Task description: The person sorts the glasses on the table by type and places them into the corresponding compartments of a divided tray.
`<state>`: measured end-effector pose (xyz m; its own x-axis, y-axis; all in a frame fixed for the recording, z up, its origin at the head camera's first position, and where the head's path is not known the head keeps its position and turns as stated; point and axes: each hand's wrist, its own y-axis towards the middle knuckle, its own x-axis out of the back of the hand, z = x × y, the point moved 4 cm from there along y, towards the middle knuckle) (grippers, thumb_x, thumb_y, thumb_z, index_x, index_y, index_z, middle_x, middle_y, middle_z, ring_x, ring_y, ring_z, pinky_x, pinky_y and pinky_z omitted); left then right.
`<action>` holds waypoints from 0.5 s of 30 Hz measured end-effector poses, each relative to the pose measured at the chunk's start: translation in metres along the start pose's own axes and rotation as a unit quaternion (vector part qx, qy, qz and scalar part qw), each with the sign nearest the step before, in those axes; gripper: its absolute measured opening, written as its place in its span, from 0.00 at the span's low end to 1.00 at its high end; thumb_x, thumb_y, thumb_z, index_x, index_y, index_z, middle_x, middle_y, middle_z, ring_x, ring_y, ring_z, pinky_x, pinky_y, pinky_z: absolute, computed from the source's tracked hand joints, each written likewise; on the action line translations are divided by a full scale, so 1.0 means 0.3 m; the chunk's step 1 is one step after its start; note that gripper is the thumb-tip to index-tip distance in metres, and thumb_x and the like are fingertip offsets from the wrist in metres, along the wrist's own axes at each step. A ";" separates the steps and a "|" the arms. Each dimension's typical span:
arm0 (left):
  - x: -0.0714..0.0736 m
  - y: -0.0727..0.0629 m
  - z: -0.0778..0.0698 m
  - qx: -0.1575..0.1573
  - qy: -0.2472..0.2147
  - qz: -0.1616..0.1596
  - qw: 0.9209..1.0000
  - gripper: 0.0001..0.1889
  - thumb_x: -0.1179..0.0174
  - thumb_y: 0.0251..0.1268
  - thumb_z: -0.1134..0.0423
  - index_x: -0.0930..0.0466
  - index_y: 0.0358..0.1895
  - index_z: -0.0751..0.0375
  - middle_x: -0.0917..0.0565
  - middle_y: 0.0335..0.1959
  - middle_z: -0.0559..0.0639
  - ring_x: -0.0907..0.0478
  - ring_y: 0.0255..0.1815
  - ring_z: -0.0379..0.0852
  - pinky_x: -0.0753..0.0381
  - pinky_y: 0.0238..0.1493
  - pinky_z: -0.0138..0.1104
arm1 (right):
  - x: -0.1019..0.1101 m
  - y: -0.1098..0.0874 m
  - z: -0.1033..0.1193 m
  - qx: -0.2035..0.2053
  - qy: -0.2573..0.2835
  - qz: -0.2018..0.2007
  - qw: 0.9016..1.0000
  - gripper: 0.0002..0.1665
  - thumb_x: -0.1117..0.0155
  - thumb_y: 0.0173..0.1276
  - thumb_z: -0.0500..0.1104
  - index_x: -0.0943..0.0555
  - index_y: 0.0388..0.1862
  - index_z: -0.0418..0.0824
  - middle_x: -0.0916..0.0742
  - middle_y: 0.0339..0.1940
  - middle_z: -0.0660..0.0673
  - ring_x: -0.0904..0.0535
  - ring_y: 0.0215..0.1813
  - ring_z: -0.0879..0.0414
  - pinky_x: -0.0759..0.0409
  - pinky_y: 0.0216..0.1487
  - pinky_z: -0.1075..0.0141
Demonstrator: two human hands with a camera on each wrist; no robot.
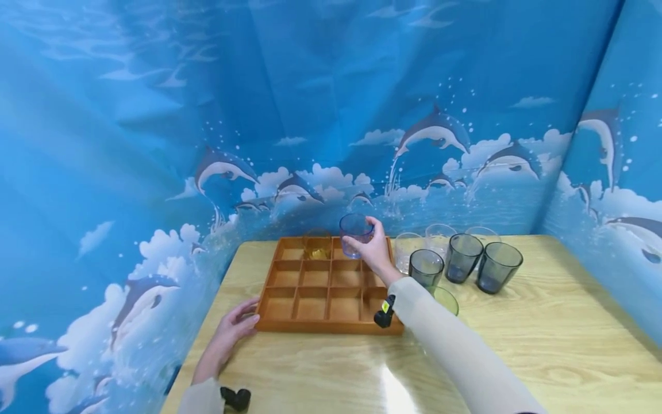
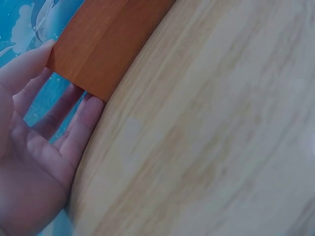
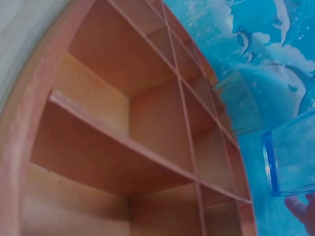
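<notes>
My right hand [image 1: 373,248] grips a clear blue-tinted glass [image 1: 355,233] between thumb and fingers, over the back row of a wooden compartment tray [image 1: 331,326]. In the right wrist view the blue glass [image 3: 295,155] shows at the right edge, with only fingertips in sight beside it. An amber glass [image 1: 316,248] stands in a back-row compartment, left of the held one. At the tray's front left corner rests my left hand [image 1: 235,330]. Its fairly straight fingers touch the tray's end, as the left wrist view shows, with the thumb by the upper edge.
Right of the tray stand several dark grey glasses [image 1: 499,268] with clear glasses [image 1: 408,248] behind them. A green-tinted glass [image 1: 447,300] is partly hidden by my right sleeve. A blue dolphin-print curtain [image 1: 331,115] closes off the back and sides of the wood-grain table [image 1: 569,322].
</notes>
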<state>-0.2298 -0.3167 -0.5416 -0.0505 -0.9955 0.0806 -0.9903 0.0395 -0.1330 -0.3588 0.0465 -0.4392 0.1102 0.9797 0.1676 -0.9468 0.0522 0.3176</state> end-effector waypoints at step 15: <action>0.009 -0.002 0.005 -0.002 -0.004 -0.010 1.000 0.29 0.38 0.60 0.61 0.34 0.65 0.58 0.33 0.61 0.60 0.28 0.54 0.51 0.23 0.49 0.42 | -0.057 0.042 -0.096 -0.034 0.014 -0.016 0.999 0.49 0.27 0.52 0.54 0.42 0.67 0.41 0.34 0.65 0.39 0.34 0.62 0.46 0.32 0.60 0.52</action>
<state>-0.2291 -0.3197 -0.5428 -0.0305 -0.9967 0.0747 -0.9915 0.0208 -0.1284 -0.3812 0.0361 -0.4649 0.1338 0.9822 0.1317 -0.9614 0.0964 0.2577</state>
